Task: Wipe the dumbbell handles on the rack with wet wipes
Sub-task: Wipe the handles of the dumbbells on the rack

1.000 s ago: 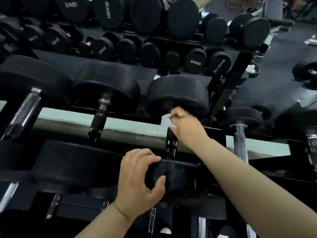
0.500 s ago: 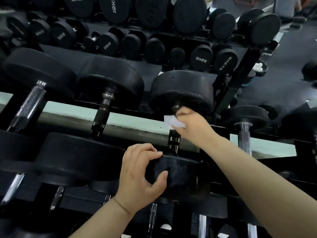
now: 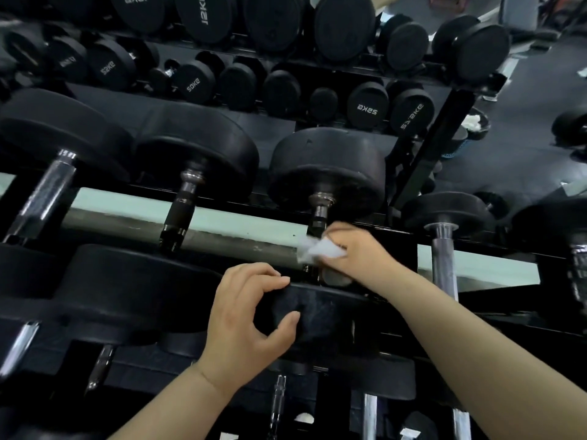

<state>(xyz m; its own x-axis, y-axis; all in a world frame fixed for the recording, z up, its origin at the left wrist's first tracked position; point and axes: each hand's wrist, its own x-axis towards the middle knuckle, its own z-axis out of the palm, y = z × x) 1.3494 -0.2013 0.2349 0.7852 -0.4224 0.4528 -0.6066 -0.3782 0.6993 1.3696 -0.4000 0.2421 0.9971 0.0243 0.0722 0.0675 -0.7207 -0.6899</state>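
Here the fingers of the right hand are curled round the wet wipe, pressing it to the near end of the dumbbell handle. The handle's long axis runs away from them toward the far head, so the stroke should travel that way. The left hand seems to grip the near head.

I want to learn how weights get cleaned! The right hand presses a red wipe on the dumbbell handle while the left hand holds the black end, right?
Not quite: the wipe is white, not red. The head view shows the right hand pressing it on the dumbbell handle while the left hand holds the black end.
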